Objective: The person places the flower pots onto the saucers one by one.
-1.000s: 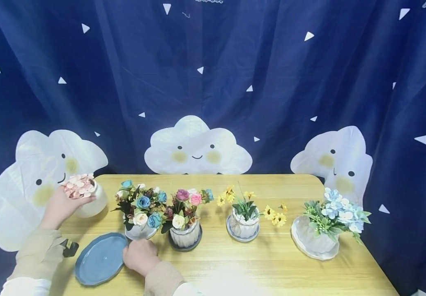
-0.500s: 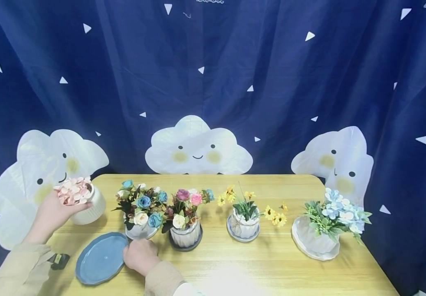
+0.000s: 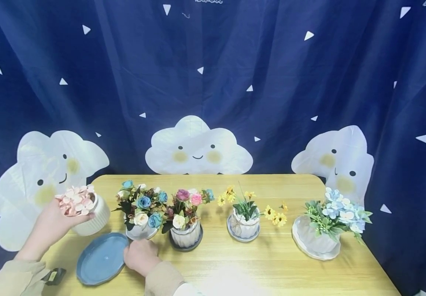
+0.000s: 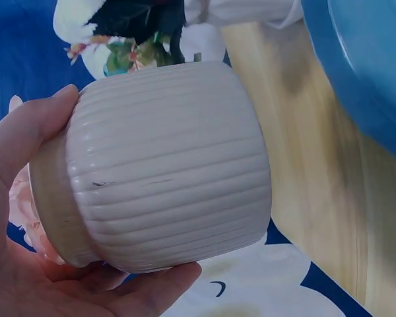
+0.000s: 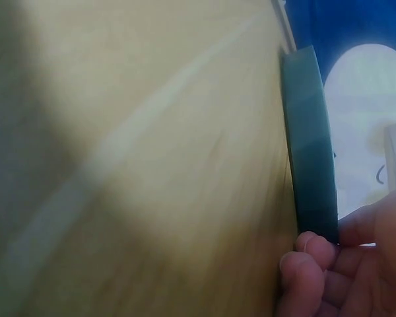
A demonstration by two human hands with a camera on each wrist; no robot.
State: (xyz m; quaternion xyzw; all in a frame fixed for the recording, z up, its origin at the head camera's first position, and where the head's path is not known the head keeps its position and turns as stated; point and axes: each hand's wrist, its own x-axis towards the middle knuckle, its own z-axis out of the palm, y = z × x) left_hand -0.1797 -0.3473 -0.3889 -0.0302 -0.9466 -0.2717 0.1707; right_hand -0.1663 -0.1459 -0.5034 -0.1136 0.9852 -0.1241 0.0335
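Note:
My left hand (image 3: 50, 226) grips a white ribbed vase (image 3: 99, 218) round its neck, with thumb and fingers on either side in the left wrist view. Pink flowers (image 3: 75, 200) fill the vase's mouth. The vase (image 4: 171, 165) is tilted and appears held above the table, just behind a round blue plate (image 3: 102, 260). At the plate's right edge, my right hand (image 3: 141, 255) pinches the rim; in the right wrist view, thumb and curled fingers meet at the end of the blue plate edge (image 5: 310, 145). The plate lies on the wooden table.
Right of the plate stand a pot of blue and white roses (image 3: 142, 205), a pot of mixed roses (image 3: 185, 234), a pot of yellow daisies (image 3: 244, 226) and a pot of blue flowers (image 3: 320, 242), each on a saucer. A dark blue curtain (image 3: 213, 61) hangs behind the table.
My left hand has brought the vase toward me, first leftward, then slightly right, to behind the plate. My right hand stays at the plate's rim, and the plate has barely moved.

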